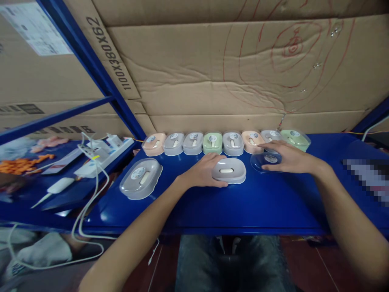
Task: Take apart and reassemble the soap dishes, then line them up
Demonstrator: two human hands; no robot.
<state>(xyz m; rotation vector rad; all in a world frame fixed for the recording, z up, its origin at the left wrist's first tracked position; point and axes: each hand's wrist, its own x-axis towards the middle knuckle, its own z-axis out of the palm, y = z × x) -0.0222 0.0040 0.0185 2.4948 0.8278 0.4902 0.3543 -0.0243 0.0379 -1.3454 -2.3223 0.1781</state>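
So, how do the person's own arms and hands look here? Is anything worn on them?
Both forearms are bare up to the frame edge: no sleeves show. The left hand and the right hand wear no gloves, and I see no rings, watch or bracelet on the wrists. No markings or cables are on the arms. Below the table edge, grey-blue jeans cover the lap.

front shelf (pixel 243 211) — open | rear — box row (pixel 212 142) blocks

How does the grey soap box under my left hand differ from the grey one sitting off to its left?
The grey oval plastic box under the left hand has no lid; the grey oval box at left wears a clear lid with a round sticker. The first is held, the second untouched. Both contain a white piece.
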